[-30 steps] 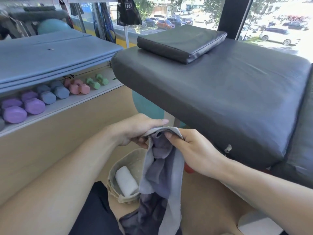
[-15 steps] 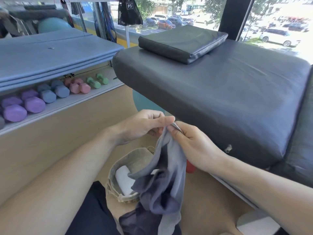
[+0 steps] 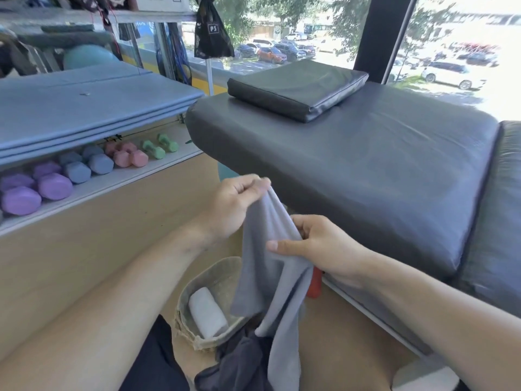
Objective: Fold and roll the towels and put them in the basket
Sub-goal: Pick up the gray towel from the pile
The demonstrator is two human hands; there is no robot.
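black padded bench (image 3: 366,170) fills the right side, near edge just beyond the hands. grey towel (image 3: 270,266) hangs in the air in front of that edge, over the basket (image 3: 194,283) on the floor, which holds one rolled white towel (image 3: 207,311). towel looks light, limp and thin, likely to slump; best taken by corners or top hem. left hand (image 3: 236,204) raised, pinching the top corner. right hand (image 3: 318,244) lower, thumb and fingers gripping the bunched edge.

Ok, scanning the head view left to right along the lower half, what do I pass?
Purple dumbbells → basket → white rolled towel → grey towel → right hand → black padded bench.
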